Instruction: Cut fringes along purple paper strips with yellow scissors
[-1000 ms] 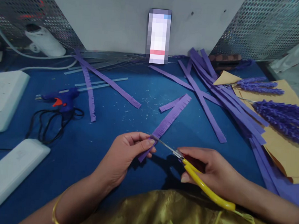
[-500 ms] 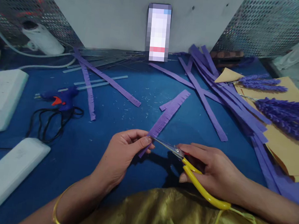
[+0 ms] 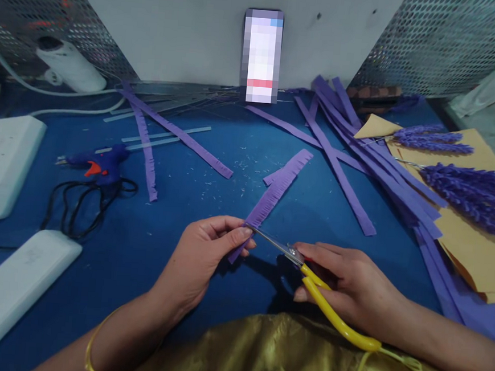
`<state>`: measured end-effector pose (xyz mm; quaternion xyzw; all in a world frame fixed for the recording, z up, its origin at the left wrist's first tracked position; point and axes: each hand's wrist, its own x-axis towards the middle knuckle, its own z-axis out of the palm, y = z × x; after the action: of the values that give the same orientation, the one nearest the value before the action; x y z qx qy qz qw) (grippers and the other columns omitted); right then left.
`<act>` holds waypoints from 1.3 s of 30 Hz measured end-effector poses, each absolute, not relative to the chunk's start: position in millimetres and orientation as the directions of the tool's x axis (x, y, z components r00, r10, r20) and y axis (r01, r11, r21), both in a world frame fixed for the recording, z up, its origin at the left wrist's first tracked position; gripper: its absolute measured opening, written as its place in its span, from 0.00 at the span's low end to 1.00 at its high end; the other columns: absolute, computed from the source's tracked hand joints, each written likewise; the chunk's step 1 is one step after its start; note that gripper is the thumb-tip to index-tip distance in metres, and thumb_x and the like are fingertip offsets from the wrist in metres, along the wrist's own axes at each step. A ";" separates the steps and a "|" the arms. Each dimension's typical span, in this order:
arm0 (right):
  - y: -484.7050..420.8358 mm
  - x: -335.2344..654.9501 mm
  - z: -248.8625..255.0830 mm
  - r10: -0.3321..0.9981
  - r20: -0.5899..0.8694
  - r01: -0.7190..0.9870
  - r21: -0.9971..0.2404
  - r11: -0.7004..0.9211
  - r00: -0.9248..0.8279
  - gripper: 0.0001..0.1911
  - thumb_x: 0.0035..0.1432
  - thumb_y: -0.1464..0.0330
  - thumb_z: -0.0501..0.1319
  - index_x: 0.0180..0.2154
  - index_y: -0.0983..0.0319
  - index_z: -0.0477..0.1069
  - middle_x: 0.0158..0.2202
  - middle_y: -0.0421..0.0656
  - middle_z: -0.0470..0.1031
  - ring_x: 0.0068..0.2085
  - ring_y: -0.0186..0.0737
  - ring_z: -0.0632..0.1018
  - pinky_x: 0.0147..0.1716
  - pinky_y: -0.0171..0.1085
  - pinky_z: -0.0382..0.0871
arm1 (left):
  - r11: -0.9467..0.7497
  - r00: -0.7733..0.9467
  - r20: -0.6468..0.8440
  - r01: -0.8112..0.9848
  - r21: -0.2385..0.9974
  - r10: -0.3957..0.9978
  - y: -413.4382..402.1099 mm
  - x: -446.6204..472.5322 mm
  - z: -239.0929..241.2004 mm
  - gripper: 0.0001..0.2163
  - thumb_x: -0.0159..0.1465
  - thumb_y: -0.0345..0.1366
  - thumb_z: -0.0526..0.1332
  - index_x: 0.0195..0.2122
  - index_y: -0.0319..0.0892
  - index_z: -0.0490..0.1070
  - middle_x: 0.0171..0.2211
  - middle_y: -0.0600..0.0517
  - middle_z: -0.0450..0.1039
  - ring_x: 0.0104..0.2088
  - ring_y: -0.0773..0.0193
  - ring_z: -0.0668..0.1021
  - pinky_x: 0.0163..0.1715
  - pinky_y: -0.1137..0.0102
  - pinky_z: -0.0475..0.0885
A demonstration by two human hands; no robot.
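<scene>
My left hand [image 3: 213,251] pinches a purple paper strip [image 3: 272,199] between thumb and fingers. One edge of this strip is cut into a fine fringe, and its far part reaches away across the blue table [image 3: 177,203]. Yellow-handled scissors [image 3: 327,309] are gripped in my right hand [image 3: 351,279]. Their narrow blades meet the strip's edge right beside my left thumb and look nearly closed. A short tail of the strip hangs below my left fingers. Small paper scraps lie scattered beyond my hands.
Fringed strips [image 3: 182,137] and a blue glue gun [image 3: 99,165] with black cord lie left, near white power strips [image 3: 19,299]. Uncut purple strips [image 3: 338,170], purple flower sprigs [image 3: 473,195] and tan paper [image 3: 468,260] are at right. A phone [image 3: 262,55] stands at the back.
The scissor blades have come closer together at the strip's edge. Both hands keep almost the same place, and the strip stays in my left fingers.
</scene>
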<state>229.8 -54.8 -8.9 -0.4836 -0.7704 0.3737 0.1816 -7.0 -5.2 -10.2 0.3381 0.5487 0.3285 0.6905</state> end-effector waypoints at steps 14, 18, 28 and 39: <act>-55.0 230.8 -12.2 0.883 -0.118 0.636 -0.736 0.230 -0.455 0.26 0.65 0.48 0.58 0.48 0.63 0.74 0.28 0.41 0.72 0.27 0.39 0.72 0.26 0.35 0.61 | 0.526 0.173 -0.516 -0.012 0.850 0.839 -5.5 -4.0 -7.4 0.05 0.58 0.38 0.70 0.29 0.42 0.81 0.24 0.53 0.80 0.24 0.70 0.75 0.29 0.75 0.70; -54.5 231.2 -11.4 0.875 -0.116 0.618 -0.752 0.231 -0.469 0.25 0.66 0.49 0.58 0.47 0.64 0.75 0.29 0.41 0.72 0.27 0.37 0.71 0.26 0.34 0.61 | 0.521 0.178 -0.510 -0.020 0.853 0.842 -6.1 -4.4 -6.7 0.05 0.58 0.37 0.70 0.29 0.42 0.81 0.24 0.54 0.80 0.24 0.70 0.75 0.29 0.76 0.69; -54.1 231.8 -12.1 0.878 -0.137 0.607 -0.770 0.196 -0.458 0.25 0.65 0.49 0.59 0.48 0.64 0.75 0.29 0.42 0.73 0.28 0.38 0.72 0.27 0.34 0.62 | 0.544 0.183 -0.530 -0.031 0.838 0.828 -7.3 -5.3 -8.9 0.05 0.58 0.38 0.70 0.30 0.43 0.80 0.24 0.54 0.80 0.25 0.70 0.75 0.29 0.76 0.69; -52.4 231.4 -8.9 0.844 -0.258 0.480 -0.877 -0.001 -0.471 0.21 0.62 0.51 0.64 0.39 0.63 0.75 0.28 0.38 0.69 0.28 0.33 0.66 0.27 0.32 0.62 | 0.589 0.257 -0.553 -0.091 0.803 0.793 -3.0 -7.2 -8.1 0.06 0.57 0.36 0.70 0.25 0.42 0.79 0.21 0.54 0.76 0.23 0.71 0.73 0.26 0.77 0.66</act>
<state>231.4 -52.4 -8.9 -0.4833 -0.6845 0.5166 0.1760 -7.2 -3.0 -8.1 0.3331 0.5265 0.3074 0.7193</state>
